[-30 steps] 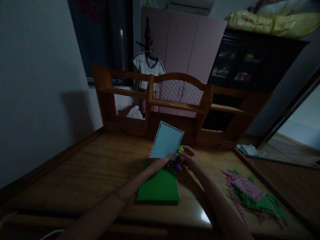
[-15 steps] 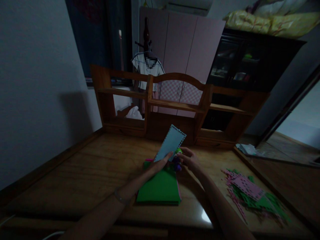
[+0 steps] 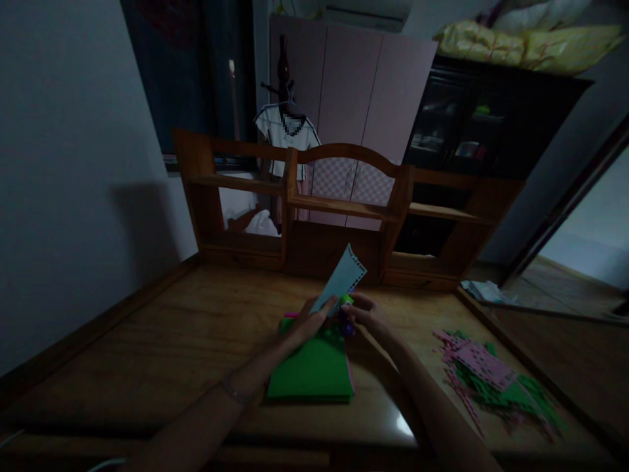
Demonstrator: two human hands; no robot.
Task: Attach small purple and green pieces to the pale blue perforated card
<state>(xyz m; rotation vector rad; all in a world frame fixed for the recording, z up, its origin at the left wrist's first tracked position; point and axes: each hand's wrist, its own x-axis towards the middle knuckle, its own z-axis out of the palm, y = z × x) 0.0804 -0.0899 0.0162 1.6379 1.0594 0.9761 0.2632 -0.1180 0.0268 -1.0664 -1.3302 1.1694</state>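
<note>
Since a second ago the card (image 3: pixel 341 283) is turning edge-on, so way less of its pale blue face is showing now, and both hands are sitting a touch lower and closer together. Left hand (image 3: pixel 309 319) is pinching the card's bottom corner between thumb and fingertips, holding it tilted up off the surface (image 3: pixel 162 341), just above the far end of the green stack (image 3: pixel 312 367). You can see the dotted border running along the card's top edge. Right hand (image 3: pixel 368 316) is closed around a small punch (image 3: pixel 346 313), green on top and purple underneath, and it's touching the card's lower edge right beside the left fingers. Can't tell if the card is actually inside the punch, too dark and small.

Green stack is lying flat with a bit of pink peeking out at its far and right edges. Off to the right, well apart, a messy pile of pink and green scraps (image 3: pixel 491 380) is lying. Wooden shelf (image 3: pixel 344 203) is standing at the back of the surface.
</note>
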